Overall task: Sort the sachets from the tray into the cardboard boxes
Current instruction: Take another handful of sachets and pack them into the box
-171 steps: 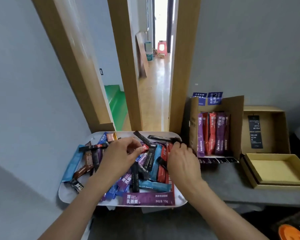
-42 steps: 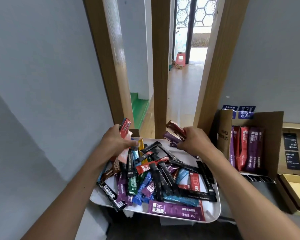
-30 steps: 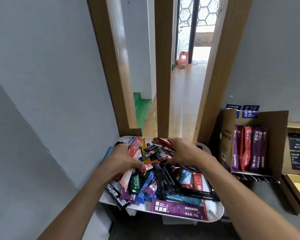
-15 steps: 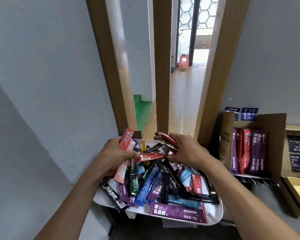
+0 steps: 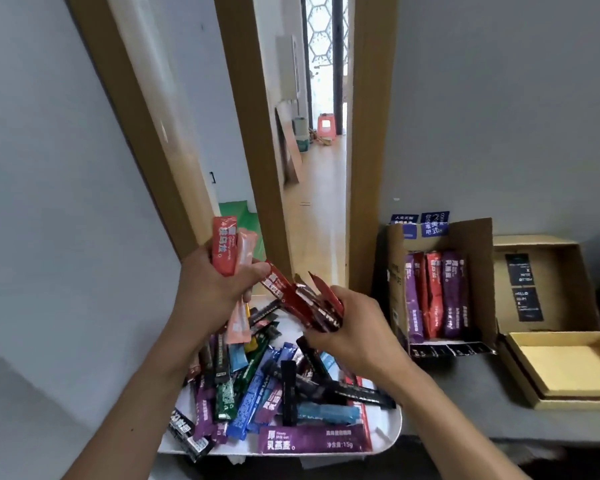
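Note:
A white tray (image 5: pixel 390 432) holds a heap of several sachets (image 5: pixel 257 386) in purple, blue, black, green and red. Above its far edge my left hand (image 5: pixel 207 289) grips upright red and pink sachets (image 5: pixel 226 245). My right hand (image 5: pixel 352 327) holds a bundle of dark red sachets (image 5: pixel 298 299) whose tips reach my left fingers. To the right an open cardboard box (image 5: pixel 475 251) stands with purple and red sachets (image 5: pixel 437 296) upright inside.
A second cardboard box (image 5: pixel 565 362) with an upright lid lies open at the far right on the grey surface (image 5: pixel 465 386). Behind the tray are wooden door posts (image 5: pixel 368 140) and a corridor. Grey walls flank both sides.
Both hands have risen from the heap with their sachets. The right hand's dark red bundle has come across to the left hand's fingers.

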`<state>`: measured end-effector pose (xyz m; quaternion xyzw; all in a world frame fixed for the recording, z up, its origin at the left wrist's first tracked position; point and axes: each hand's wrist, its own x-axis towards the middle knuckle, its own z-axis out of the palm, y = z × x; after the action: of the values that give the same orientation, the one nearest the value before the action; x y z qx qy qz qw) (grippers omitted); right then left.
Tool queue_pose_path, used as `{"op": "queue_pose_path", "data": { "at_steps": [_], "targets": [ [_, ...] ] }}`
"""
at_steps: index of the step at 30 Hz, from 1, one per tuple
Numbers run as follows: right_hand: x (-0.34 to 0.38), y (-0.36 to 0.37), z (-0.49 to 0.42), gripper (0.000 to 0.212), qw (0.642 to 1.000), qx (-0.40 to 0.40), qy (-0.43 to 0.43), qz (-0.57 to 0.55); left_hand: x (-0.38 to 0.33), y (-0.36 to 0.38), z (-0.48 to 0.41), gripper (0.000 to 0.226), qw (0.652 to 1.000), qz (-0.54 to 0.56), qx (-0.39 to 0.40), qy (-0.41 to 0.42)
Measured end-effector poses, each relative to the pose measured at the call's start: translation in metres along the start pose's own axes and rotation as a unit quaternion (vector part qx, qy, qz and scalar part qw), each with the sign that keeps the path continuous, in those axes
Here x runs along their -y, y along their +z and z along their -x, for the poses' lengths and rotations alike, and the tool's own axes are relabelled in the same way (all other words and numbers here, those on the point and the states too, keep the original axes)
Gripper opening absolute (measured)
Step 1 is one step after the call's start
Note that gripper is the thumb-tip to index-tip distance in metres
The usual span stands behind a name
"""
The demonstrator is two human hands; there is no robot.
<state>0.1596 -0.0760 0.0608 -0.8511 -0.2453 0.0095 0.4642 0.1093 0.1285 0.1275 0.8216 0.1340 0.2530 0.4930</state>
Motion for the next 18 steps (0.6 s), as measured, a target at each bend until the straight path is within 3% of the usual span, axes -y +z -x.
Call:
{"op": "queue_pose_path", "data": {
  "at_steps": [5,11,15,18],
  "targets": [
    [-0.014,-0.045,0.031,0.034,0.994,-0.082,0.037,-0.061,-0.043,0.059,-0.002,0.022,0.994,0.073,0.057,0.056],
    [-0.06,-0.087,0.042,0.043,0.963,-0.242,0.121,0.01,-0.083,0.123,-0.002,0.02,0.988,0.099,0.084,0.08],
    [-0.086,-0.096,0.032,0.048,0.946,-0.272,0.143,0.105,-0.081,0.146,0.007,0.022,0.99,0.087,0.09,0.058],
    [-0.092,-0.096,0.034,0.05,0.952,-0.253,0.129,0.113,-0.076,0.155,0.015,0.019,0.992,0.073,0.092,0.04]
  ]
}}
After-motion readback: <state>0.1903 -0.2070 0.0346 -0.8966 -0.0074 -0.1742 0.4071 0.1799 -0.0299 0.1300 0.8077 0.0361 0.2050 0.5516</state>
